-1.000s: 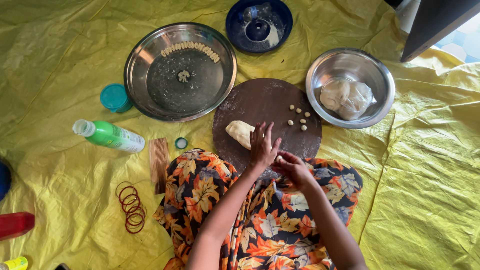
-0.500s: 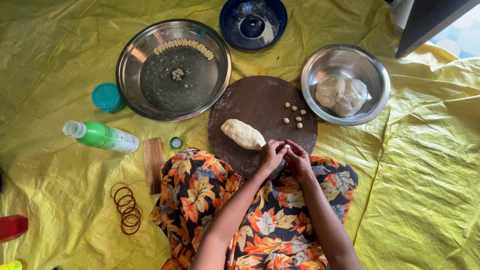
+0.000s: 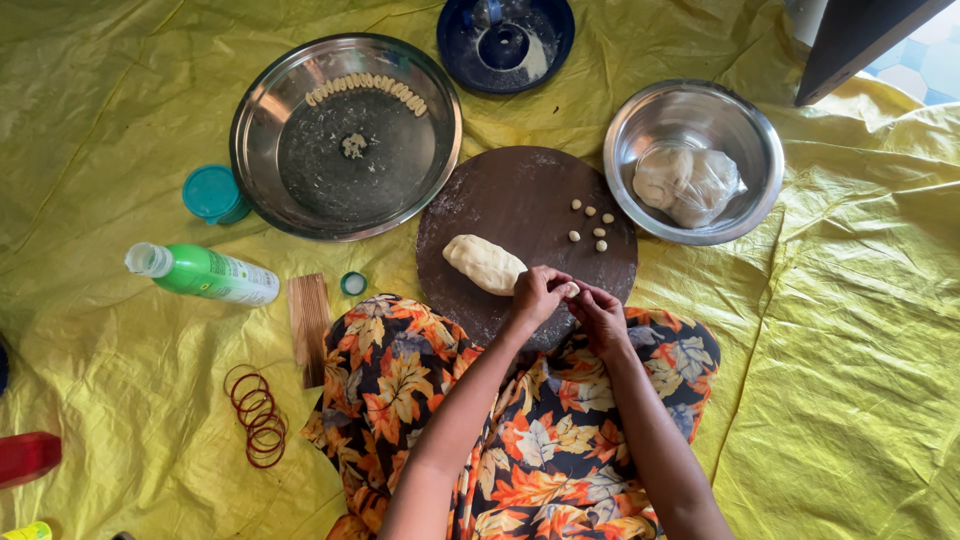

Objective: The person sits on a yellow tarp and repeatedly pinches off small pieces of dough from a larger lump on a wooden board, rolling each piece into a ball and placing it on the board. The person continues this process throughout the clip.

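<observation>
Dough bit (image 3: pixel 572 289): a small pale piece pinched between the fingertips of both hands, over the near edge of the board (image 3: pixel 520 205). Left hand (image 3: pixel 538 295): fingers curled in, tips closed on the bit. Right hand (image 3: pixel 600 315): fingers bent, tips meeting the left hand's at the bit; how firmly it grips cannot be told.

Dough log (image 3: pixel 484 264): pale, elongated, lying on the board at 9 o'clock from the hands, just beside the left hand. Dough balls (image 3: pixel 590 222): five small pellets clustered on the board at 12 o'clock from the hands, near its right rim. The board is round, dark brown and dusted with flour.

Bowl (image 3: pixel 640 125): steel, at 1 o'clock, touching the board's edge, holding a clear bag of dough (image 3: pixel 688 182). Tray (image 3: pixel 265 100): round steel, at 10 o'clock, with a curved row of shaped pieces (image 3: pixel 366 88) along its far rim and a small clump at centre. Blue dish (image 3: pixel 550 40): at 12 o'clock, beyond the board.

Wood block (image 3: pixel 308 325) and small cap (image 3: pixel 352 284): at 9 o'clock. Green bottle (image 3: pixel 205 273) lying flat, teal lid (image 3: pixel 212 193) and red bangles (image 3: pixel 256 412): further left. All rest on a yellow sheet (image 3: pixel 850 350).
</observation>
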